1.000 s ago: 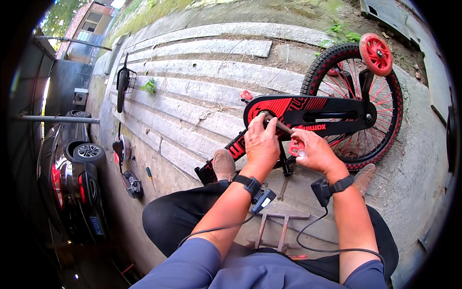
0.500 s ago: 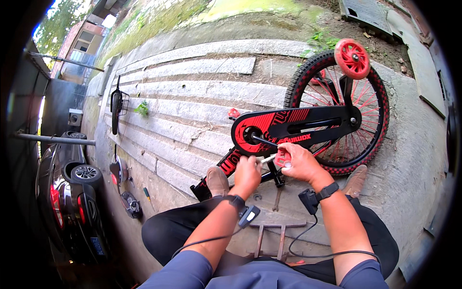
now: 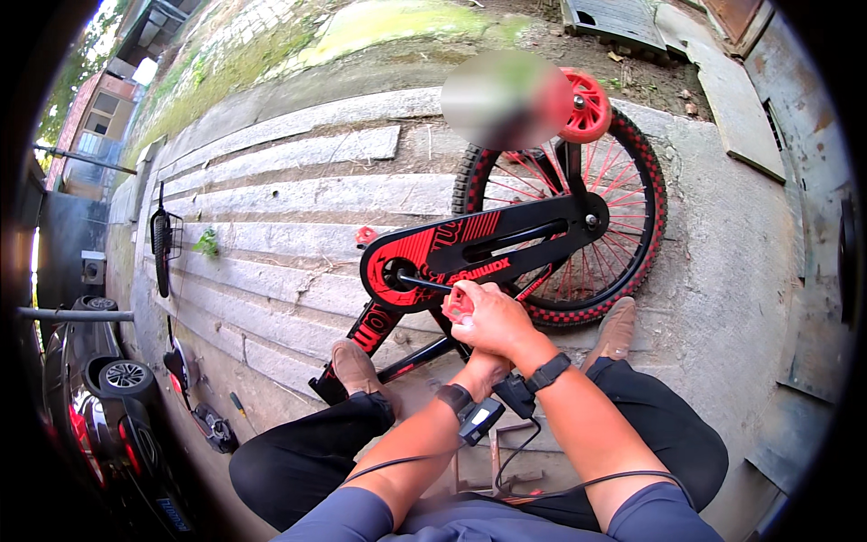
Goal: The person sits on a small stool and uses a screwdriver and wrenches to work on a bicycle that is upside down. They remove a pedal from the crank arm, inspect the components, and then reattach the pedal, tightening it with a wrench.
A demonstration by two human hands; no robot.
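A black and red child's bike frame [image 3: 366, 327] lies before me with its chain guard [image 3: 479, 253] facing up. From the guard's round front end a black crank arm [image 3: 424, 283] reaches toward me, with a red pedal [image 3: 458, 305] at its end. My right hand [image 3: 497, 318] is closed round that pedal. Just below it, against the right wrist, is my left hand [image 3: 488, 369]; its fingers are hidden, so what it may hold cannot be seen. Behind the guard stands the spoked rear wheel [image 3: 578, 230], with a red training wheel [image 3: 587, 107] beside it.
My shoes [image 3: 364, 369] flank the bike on concrete slabs [image 3: 307, 196]. Another red pedal [image 3: 365, 236] shows past the guard. To the left are a scooter [image 3: 208, 425], a screwdriver-like tool [image 3: 237, 404] and a dark car [image 3: 117, 406]. A blurred patch covers part of the far wheel.
My left hand has drawn back from the metal tool by the pedal and now sits under my right wrist. My right hand stays on the pedal. The view has shifted to the right.
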